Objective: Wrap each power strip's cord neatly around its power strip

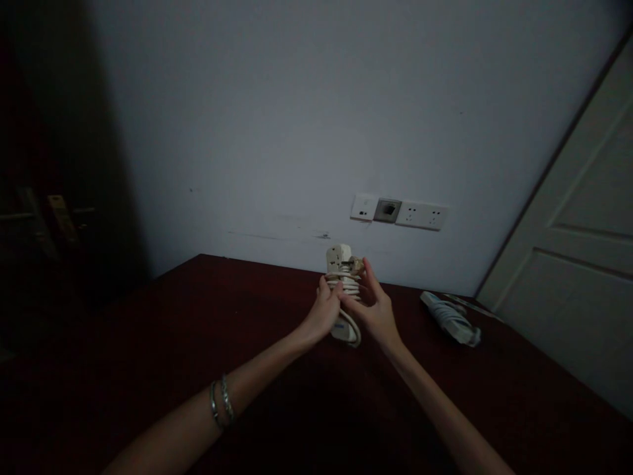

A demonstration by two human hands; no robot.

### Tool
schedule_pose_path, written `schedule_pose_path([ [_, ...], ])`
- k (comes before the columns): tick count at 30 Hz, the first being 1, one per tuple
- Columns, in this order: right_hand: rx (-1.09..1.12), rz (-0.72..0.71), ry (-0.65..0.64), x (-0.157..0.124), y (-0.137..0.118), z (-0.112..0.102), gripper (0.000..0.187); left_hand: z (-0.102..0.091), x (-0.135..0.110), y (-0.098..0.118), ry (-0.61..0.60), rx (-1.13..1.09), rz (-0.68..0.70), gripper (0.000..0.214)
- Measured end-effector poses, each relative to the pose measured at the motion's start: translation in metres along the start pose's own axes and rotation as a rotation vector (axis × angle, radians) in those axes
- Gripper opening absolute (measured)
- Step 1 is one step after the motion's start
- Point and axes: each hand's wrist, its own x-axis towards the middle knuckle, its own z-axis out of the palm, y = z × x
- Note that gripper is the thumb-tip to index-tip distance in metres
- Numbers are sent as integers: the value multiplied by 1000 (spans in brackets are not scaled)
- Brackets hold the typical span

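A white power strip (339, 256) is held upright above the dark red table, its cord (349, 285) wound several times around its middle. My left hand (324, 309) grips the strip and cord from the left side, fingers closed. On the right, my right hand (378, 310) is closed around the wound bundle, thumb near the cord and a raised finger by the plug (356, 265). A loop of cord hangs at the strip's lower end. Some fingers are hidden behind the bundle.
A second power strip (452, 320), with its cord wrapped around it, lies at the right on the table (257, 310). Wall sockets (420, 216) sit just above the table's back edge. A white panelled door (583, 218) stands at the right, and dark furniture at the left.
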Motion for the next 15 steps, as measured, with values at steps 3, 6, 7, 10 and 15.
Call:
schedule_pose_path([
  [3, -37, 44, -149, 3, -3, -5, 108, -4, 2, 4, 61, -30, 24, 36],
  [6, -42, 39, -206, 3, 1, -8, 114, -7, 2, 8, 77, -44, -10, 35],
  [7, -17, 42, -202, 2, 4, -7, 112, -8, 1, 9, 74, -39, -28, 36],
  [10, 102, 86, -173, 0, 15, -9, 108, -12, 0, 13, 45, 10, -105, 39],
  [15, 324, 259, -14, 0, 40, -28, 110, -20, 9, 12, -67, 197, -187, 36],
])
